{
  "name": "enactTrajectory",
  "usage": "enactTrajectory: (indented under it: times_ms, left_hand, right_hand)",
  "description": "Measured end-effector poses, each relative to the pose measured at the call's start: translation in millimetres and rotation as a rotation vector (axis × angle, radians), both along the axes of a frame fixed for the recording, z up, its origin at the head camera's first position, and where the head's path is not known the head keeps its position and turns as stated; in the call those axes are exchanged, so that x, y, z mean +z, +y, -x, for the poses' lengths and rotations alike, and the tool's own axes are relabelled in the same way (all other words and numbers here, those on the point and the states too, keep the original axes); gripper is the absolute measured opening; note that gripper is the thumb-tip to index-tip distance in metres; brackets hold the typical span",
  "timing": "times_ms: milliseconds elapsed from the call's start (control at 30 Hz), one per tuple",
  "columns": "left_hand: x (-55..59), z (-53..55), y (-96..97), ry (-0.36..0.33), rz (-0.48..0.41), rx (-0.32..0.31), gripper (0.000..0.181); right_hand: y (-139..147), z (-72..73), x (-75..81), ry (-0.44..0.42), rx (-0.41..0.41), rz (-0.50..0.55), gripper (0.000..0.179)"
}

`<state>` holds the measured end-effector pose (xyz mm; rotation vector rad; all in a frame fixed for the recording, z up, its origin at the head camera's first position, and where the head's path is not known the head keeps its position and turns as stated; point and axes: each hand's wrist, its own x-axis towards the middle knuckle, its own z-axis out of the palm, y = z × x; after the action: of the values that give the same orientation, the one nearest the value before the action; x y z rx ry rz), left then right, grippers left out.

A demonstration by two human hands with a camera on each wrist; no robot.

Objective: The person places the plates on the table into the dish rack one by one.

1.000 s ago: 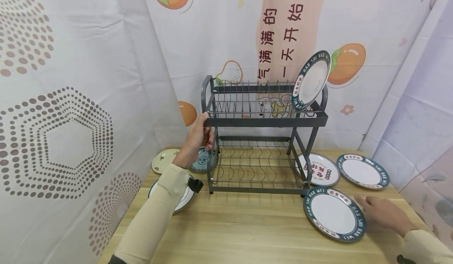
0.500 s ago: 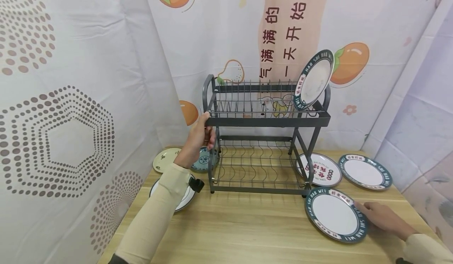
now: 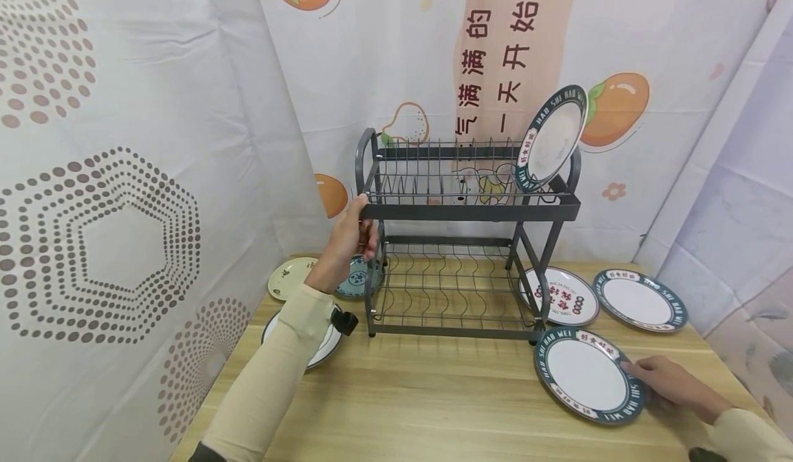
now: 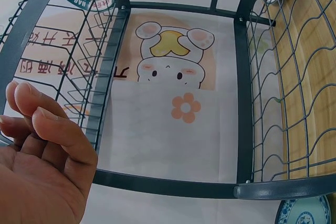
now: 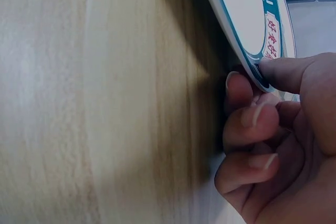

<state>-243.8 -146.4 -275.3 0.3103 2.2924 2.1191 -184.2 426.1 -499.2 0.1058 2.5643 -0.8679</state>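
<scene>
White patterned cloth [image 3: 403, 56] hangs at far side, w/ fruit prints & Chinese chars. Wooden table [image 3: 427, 393] in front of it. Dark 2-tier wire rack [image 3: 471, 212] stands upright on table, approx. mid-scene.

Near plate [image 3: 585, 376], green rim w/ lettering, is right of & nearer than rack, by its near right foot. Matching upright plate [image 3: 553, 138] sits in rack's upper tier, right end, tilted right. Another green-rimmed one, far right plate [image 3: 641, 300], lies on table.

Red-lettered plate [image 3: 566, 300] lies btwn that & rack, partly behind rack's right leg. Dark-rimmed plate [image 3: 325, 345] is on left, partly under the sleeve. Yellowish plate [image 3: 291, 279] farther left; small blue plate [image 3: 356, 277] just left of rack, partly hidden.

Left hand [image 3: 347, 245] grips upper tier's near left corner, thumb on top, other fingers curled below. Right hand [image 3: 672, 383] pinches near plate's right edge: thumb over rim, forefinger under, remaining fingers curled.
</scene>
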Motion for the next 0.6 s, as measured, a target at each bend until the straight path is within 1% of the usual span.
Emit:
enactTrajectory:
  times_ms: [200,267,467,600]
  left_hand:
    - [-11.4,14.2,-3.2,-0.006,-0.014,0.009,0.057]
    - [-13.3,16.8,-3.2,-0.01,-0.021,0.012,0.058]
    - [-14.7,18.2,-1.3,-0.012,-0.031,0.022,0.063]
    - [-15.0,18.0,0.5,-0.003,-0.039,0.014,0.063]
  right_hand:
    - [0.0,-0.3,3.3,-0.005,-0.01,0.003,0.044]
    - [1.0,-0.5,4.1,-0.009,0.009,0.022,0.044]
    - [9.4,-0.2,6.6,-0.028,0.097,0.136,0.042]
    - [17.4,-2.2,8.8,-0.075,0.112,0.237,0.041]
